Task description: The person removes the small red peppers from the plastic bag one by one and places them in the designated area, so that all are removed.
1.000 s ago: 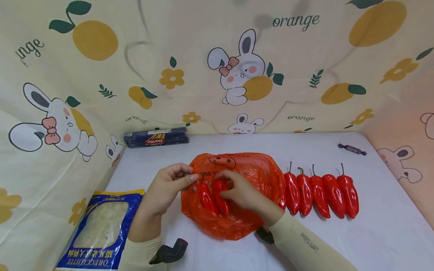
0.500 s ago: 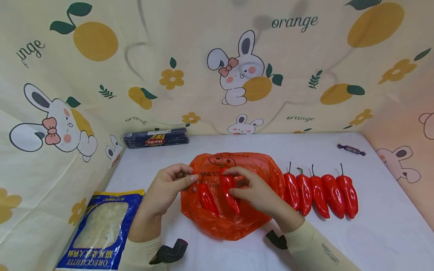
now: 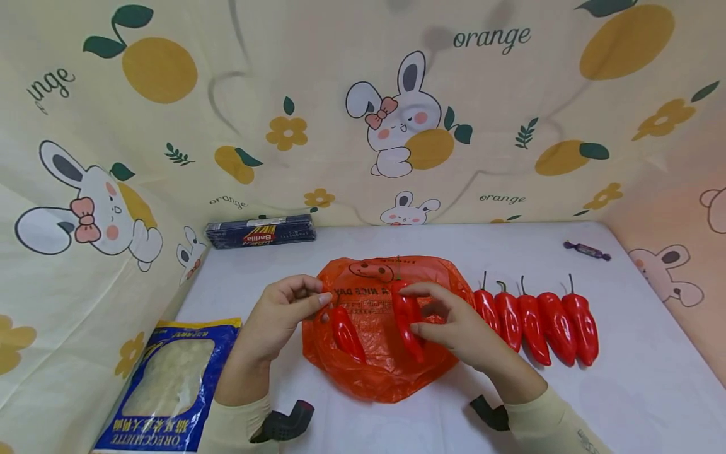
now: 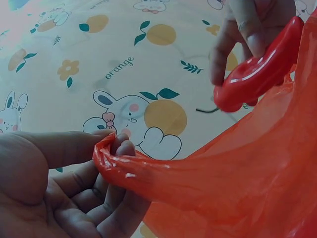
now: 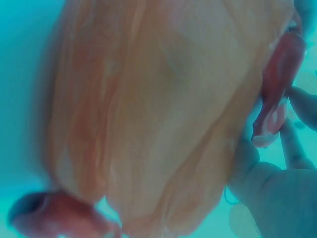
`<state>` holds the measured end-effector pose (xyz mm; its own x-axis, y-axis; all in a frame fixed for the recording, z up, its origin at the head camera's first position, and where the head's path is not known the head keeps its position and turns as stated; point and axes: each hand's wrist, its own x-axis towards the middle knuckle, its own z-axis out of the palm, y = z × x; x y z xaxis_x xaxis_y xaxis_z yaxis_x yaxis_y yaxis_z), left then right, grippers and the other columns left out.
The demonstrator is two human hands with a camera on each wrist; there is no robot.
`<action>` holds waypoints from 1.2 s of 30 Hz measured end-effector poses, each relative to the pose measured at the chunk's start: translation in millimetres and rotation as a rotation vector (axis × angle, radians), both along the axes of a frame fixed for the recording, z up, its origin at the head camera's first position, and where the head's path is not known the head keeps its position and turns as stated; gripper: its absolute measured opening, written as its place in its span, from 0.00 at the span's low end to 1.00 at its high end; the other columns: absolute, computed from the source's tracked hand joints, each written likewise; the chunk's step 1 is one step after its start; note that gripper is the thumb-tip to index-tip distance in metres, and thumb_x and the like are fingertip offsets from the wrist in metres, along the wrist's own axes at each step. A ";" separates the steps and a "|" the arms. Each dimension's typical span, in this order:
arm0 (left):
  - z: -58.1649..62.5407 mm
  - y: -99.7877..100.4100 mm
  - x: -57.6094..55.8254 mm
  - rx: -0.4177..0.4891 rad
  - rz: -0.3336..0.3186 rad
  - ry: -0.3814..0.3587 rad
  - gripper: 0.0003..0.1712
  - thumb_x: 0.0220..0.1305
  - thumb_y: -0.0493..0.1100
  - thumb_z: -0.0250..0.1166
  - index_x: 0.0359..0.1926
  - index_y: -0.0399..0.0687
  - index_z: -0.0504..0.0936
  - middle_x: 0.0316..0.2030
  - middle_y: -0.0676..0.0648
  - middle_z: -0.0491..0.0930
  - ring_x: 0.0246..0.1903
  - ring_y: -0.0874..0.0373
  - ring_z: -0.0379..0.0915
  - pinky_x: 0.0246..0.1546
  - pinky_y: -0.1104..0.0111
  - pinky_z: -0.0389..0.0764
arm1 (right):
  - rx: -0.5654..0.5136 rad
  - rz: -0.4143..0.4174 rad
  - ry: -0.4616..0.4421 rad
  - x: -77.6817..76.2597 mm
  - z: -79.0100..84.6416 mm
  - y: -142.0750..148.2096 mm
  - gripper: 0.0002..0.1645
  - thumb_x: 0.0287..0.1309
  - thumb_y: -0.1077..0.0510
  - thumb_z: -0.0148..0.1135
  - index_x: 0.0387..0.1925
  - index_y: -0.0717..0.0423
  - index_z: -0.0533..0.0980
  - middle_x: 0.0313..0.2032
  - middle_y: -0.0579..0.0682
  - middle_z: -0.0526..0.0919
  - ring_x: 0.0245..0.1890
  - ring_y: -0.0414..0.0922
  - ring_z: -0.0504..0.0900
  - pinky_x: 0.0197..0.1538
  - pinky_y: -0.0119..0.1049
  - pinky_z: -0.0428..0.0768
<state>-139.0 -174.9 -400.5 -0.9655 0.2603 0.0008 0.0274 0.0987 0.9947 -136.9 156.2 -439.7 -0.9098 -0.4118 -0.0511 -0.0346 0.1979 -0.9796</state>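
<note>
A red plastic bag (image 3: 374, 378) with printed lettering stands open at the middle of the table. My left hand (image 3: 289, 309) pinches the left edge of its mouth between thumb and fingers; the left wrist view shows the gathered film (image 4: 129, 168) in that grip. In my right hand (image 3: 454, 321) a glossy red chili pepper (image 3: 407, 318) with a thin green stem is held, over the right half of the bag. Another red pepper (image 3: 347, 334) appears at the bag's left side, near my left hand. The right wrist view is blurred and tinted.
Right of the bag, several red peppers (image 3: 561, 328) lie in a row, the nearest beside the bag's edge. A blue Barilla spaghetti pack (image 3: 261, 231) lies at the back left. An orecchiette bag (image 3: 170, 378) rests front left, and a wrapped candy (image 3: 587, 250) back right.
My right hand has moved to the right with the chili pepper, away from the other pepper at the bag's left. My left hand stays in place on the bag's edge.
</note>
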 end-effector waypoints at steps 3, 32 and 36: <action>-0.2 -0.1 -0.2 0.000 -0.001 -0.002 0.08 0.77 0.32 0.67 0.50 0.29 0.83 0.40 0.37 0.84 0.37 0.50 0.83 0.46 0.65 0.88 | -0.009 -0.032 -0.014 2.1 0.6 8.9 0.32 0.67 0.64 0.74 0.70 0.46 0.77 0.59 0.61 0.79 0.57 0.63 0.77 0.44 0.50 0.91; -1.8 1.9 -1.6 -0.013 -0.004 -0.003 0.08 0.77 0.33 0.67 0.51 0.29 0.83 0.40 0.37 0.84 0.37 0.50 0.82 0.46 0.65 0.88 | 0.077 -0.249 0.001 15.3 -14.4 116.3 0.39 0.74 0.62 0.69 0.80 0.48 0.66 0.74 0.60 0.66 0.63 0.55 0.73 0.46 0.47 0.90; -2.0 2.3 -1.1 -0.015 -0.001 0.001 0.08 0.77 0.32 0.67 0.50 0.29 0.83 0.40 0.37 0.84 0.36 0.50 0.82 0.46 0.65 0.87 | 0.119 -0.299 0.040 17.6 -18.0 134.8 0.41 0.76 0.61 0.68 0.82 0.46 0.62 0.74 0.63 0.64 0.60 0.48 0.75 0.45 0.44 0.90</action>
<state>-140.1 -172.6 -402.5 -0.9654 0.2609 -0.0025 0.0282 0.1138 0.9931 -119.3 291.0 -457.7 -0.9919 -0.1193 -0.0445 0.0043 0.3179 -0.9481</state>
